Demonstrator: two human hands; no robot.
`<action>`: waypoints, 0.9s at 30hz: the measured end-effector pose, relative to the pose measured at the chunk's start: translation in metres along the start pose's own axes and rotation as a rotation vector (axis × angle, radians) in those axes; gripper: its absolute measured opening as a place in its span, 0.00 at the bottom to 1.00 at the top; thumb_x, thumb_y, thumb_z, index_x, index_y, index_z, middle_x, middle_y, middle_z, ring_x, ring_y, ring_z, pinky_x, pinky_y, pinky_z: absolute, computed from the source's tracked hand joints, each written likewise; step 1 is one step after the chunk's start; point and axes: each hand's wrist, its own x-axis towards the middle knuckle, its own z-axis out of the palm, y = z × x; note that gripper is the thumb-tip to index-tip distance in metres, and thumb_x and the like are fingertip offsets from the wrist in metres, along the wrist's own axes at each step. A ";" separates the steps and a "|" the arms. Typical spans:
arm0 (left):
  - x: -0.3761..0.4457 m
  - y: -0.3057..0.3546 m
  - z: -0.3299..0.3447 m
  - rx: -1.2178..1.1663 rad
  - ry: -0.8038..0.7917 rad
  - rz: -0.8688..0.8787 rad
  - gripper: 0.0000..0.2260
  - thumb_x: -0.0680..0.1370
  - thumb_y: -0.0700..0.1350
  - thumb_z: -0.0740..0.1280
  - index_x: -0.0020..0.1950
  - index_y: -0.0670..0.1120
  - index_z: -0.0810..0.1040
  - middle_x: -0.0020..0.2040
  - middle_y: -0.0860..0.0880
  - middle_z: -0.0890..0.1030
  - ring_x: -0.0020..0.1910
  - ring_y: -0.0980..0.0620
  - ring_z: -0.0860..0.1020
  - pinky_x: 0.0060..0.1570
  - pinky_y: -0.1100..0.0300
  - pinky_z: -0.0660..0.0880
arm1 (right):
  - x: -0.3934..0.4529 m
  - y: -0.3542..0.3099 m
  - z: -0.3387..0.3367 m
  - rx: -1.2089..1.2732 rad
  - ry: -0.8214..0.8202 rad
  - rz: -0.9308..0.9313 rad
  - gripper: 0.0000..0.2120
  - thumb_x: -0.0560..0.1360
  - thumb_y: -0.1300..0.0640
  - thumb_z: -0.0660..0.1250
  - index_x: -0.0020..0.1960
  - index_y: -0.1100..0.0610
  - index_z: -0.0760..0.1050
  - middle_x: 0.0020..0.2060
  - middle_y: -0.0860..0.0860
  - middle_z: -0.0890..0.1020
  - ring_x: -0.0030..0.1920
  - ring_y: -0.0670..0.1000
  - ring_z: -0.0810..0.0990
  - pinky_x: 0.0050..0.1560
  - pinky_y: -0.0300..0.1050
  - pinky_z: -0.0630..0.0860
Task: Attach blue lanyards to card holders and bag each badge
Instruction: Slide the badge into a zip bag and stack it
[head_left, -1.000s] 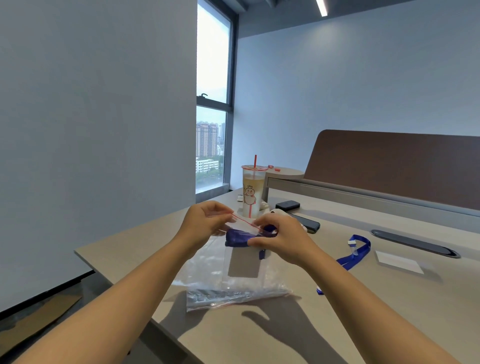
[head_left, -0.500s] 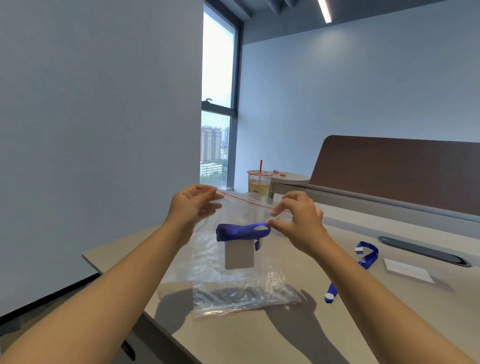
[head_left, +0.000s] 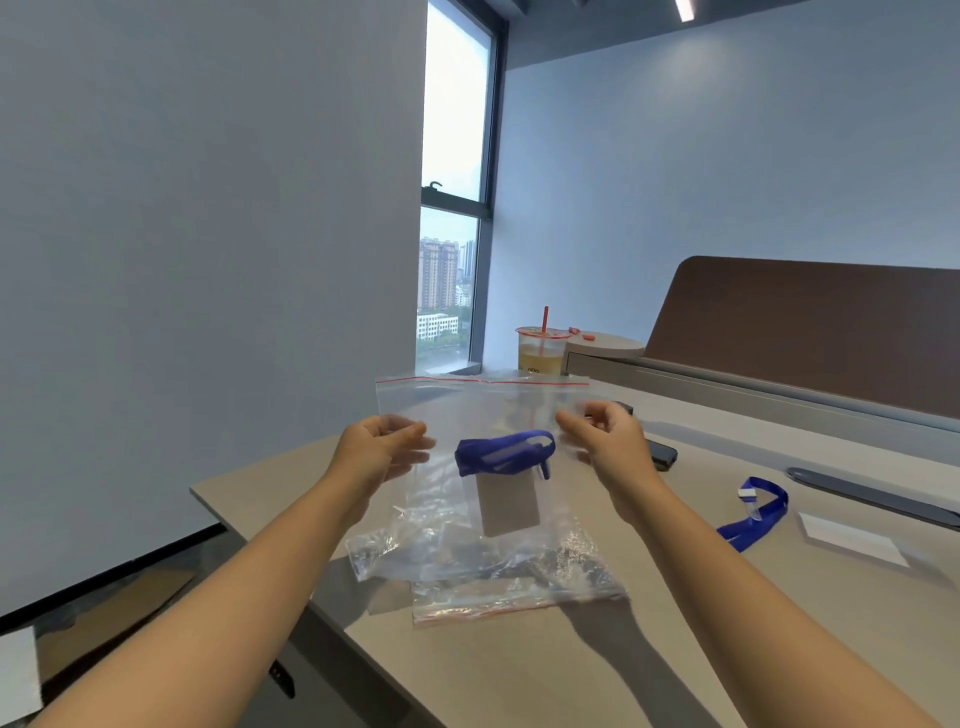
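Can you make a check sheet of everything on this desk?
Surface: beige desk, uncrowded.
Job's things: clear zip bag held up, folded blue lanyard and grey card holder inside; spare clear bags below; loose blue lanyard and white card on the right.
Clutter: plastic drink cup, black phone.
Hands: left hand and right hand pinch the bag's sides.
Cables: nothing seen.
Surroundings: brown divider panel, tall window.

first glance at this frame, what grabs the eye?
A clear zip bag held up at centre by the left hand and right hand, with a blue lanyard and card holder inside. To the right, a second lanyard lies on the desk.
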 end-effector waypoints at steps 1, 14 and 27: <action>0.001 0.000 0.001 -0.024 0.013 -0.006 0.05 0.77 0.40 0.63 0.40 0.44 0.74 0.39 0.48 0.80 0.38 0.51 0.78 0.42 0.61 0.74 | 0.000 0.006 0.001 -0.013 -0.035 0.037 0.16 0.74 0.58 0.64 0.59 0.62 0.69 0.50 0.55 0.76 0.49 0.52 0.75 0.48 0.41 0.72; -0.004 0.000 0.003 -0.031 0.053 -0.028 0.07 0.78 0.41 0.60 0.41 0.44 0.74 0.39 0.48 0.79 0.37 0.51 0.77 0.38 0.62 0.74 | 0.005 0.000 0.000 -0.173 0.066 -0.148 0.11 0.79 0.60 0.54 0.39 0.52 0.66 0.33 0.53 0.77 0.33 0.50 0.78 0.38 0.44 0.75; -0.022 0.075 0.023 0.012 0.020 0.283 0.09 0.79 0.43 0.57 0.39 0.50 0.70 0.36 0.49 0.78 0.29 0.53 0.77 0.24 0.71 0.73 | -0.008 -0.061 -0.036 -0.047 0.211 -0.304 0.04 0.79 0.59 0.54 0.47 0.54 0.66 0.28 0.53 0.75 0.22 0.45 0.73 0.22 0.32 0.71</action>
